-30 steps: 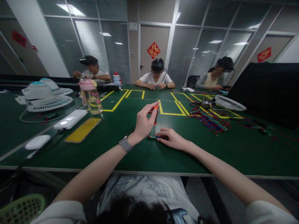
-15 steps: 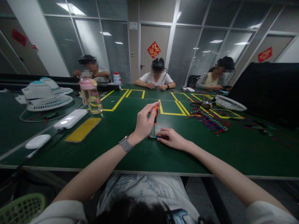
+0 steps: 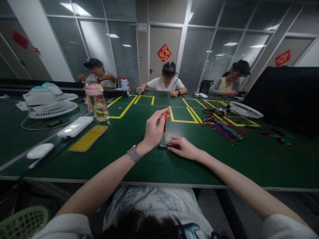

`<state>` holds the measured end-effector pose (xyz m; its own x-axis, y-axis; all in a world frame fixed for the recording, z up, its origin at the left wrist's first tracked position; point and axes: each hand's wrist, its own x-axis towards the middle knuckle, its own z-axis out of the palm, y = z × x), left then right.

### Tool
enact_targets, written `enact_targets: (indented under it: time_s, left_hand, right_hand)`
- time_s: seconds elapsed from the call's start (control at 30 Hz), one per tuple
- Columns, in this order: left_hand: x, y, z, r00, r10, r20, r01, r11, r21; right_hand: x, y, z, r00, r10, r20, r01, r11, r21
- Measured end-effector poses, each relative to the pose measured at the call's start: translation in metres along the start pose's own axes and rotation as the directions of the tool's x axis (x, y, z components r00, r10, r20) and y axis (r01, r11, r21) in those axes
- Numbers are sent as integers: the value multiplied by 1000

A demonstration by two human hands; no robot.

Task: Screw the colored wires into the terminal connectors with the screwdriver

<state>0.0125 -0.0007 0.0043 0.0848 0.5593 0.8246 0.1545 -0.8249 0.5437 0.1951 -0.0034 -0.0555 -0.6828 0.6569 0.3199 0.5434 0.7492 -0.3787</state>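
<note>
An orange and black screwdriver point(image 3: 165, 123) stands nearly upright, its shaft pointing down at a small green circuit board point(image 3: 162, 146) on the table. My left hand point(image 3: 155, 126), with a watch on its wrist, is closed round the screwdriver handle from the left, fingertips over its top. My right hand point(image 3: 183, 146) rests on the table, its fingers closed on the right end of the board. Something dark, perhaps wires, shows under those fingers; the hand partly hides it. The screwdriver tip appears to touch the board, though the exact contact is too small to tell.
To the left lie a yellow phone point(image 3: 88, 138), a white power bank point(image 3: 75, 126), a white case point(image 3: 40, 151), a pink-lidded bottle point(image 3: 98, 103) and white fans point(image 3: 51, 104). Several wired boards point(image 3: 223, 127) lie right, near a black monitor point(image 3: 286, 99). Several people sit across the green table point(image 3: 159, 171).
The screwdriver handle has turned and shifted slightly left in my left hand. My right hand stays on the board. Across the table, the middle person's hand has moved outward to the left.
</note>
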Motion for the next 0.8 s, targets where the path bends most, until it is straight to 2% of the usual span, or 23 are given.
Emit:
enact_targets:
  time_s: [0.07, 0.23, 0.4, 0.5, 0.57, 0.7, 0.8]
  left_hand:
    - [0, 0, 1, 1000, -3, -26, 3, 1000, 20]
    - [2, 4, 0, 995, 76, -72, -63, 983, 171]
    - [1, 1, -2, 999, 49, 14, -50, 996, 68]
    - [0, 0, 0, 1000, -2, 18, 2, 1000, -5]
    - [1, 2, 1, 1000, -12, -9, 12, 1000, 8]
    - [2, 6, 1, 998, 46, -46, -40, 991, 124]
    - [2, 5, -1, 997, 62, -38, -56, 989, 137]
  right_hand:
    - [0, 0, 0, 1000, 3, 1, -3, 1000, 0]
    - [0, -1, -1, 1000, 15, -4, -15, 1000, -11]
    - [0, -1, -1, 1000, 14, 0, -14, 1000, -2]
    - [0, -1, -1, 1000, 13, -3, -13, 1000, 2]
    - [0, -1, -1, 1000, 11, -5, -11, 1000, 0]
    - [0, -1, -1, 1000, 10, -6, -10, 1000, -4]
    - [1, -2, -1, 1000, 10, -3, -10, 1000, 1]
